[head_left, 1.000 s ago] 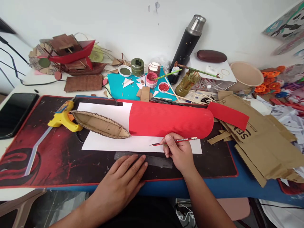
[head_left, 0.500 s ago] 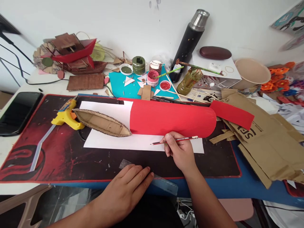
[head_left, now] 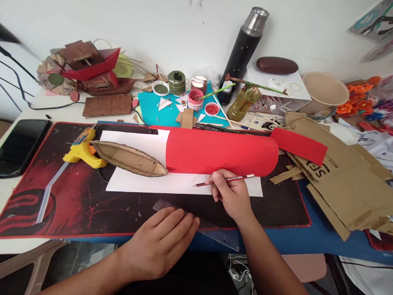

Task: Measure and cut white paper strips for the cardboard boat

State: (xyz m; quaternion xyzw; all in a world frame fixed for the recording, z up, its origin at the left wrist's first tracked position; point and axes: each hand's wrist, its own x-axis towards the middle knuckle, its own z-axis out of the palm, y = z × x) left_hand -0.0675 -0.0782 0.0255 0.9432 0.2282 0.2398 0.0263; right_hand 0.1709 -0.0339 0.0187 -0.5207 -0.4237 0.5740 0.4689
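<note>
In my right hand [head_left: 231, 192] a red-and-black pencil [head_left: 245, 177] is pinched, its tip just over the white paper [head_left: 141, 185]. My left hand [head_left: 167, 237] grips a clear plastic ruler [head_left: 215, 234] at the mat's front edge, fingers lying across it; the thumb is hidden. A boat-shaped cardboard hull [head_left: 130, 157], hollow and pointed at both ends, sits on the left part of the paper. Red corrugated sheet [head_left: 215, 149], curled at its right end, covers the paper's back right part.
A yellow glue gun [head_left: 82, 153] with a glue stick lies left on the dark mat [head_left: 80, 205]. Behind are paint pots [head_left: 177, 83], a black thermos [head_left: 242, 53] and painted model boats [head_left: 89, 67]. Cardboard pieces [head_left: 346, 184] are piled right; a phone [head_left: 23, 143] lies far left.
The ruler under my left hand has turned and tilted, its right end now reaching farther right. My right hand keeps the pencil in nearly the same place. The view shifts slightly.
</note>
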